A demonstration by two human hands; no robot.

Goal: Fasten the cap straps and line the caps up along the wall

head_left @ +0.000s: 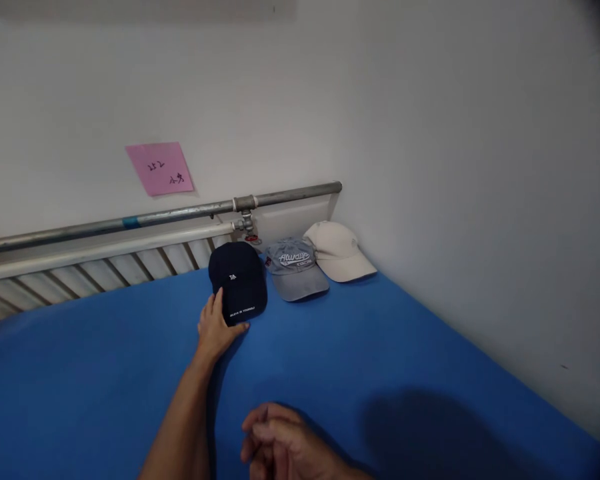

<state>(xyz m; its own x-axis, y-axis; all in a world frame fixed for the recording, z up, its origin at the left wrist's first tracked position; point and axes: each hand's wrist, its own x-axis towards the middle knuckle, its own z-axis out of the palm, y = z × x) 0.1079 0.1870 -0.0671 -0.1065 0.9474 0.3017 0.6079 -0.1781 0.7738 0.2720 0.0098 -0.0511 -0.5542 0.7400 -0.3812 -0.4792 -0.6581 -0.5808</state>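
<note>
My left hand (219, 327) reaches to a navy baseball cap (239, 280) that sits on the blue surface with its brim toward me. Its fingers lie along the left side of the brim and its thumb stretches across the front corner, spread apart. Closer to me, my right hand (285, 443) hovers with loosely bent fingers and nothing visible in it. Right of the navy cap is a grey-blue baseball cap (300, 283) with white lettering. Beside that one, a cream baseball cap (340, 250) rests in the corner. All three stand in a row, crowns up.
The blue-covered surface (380, 353) runs up to the walls. Behind it are a white radiator (95, 270), a metal pipe (300, 195) and a valve with a red handle (251, 239). A pink paper note (161, 169) is stuck on the wall.
</note>
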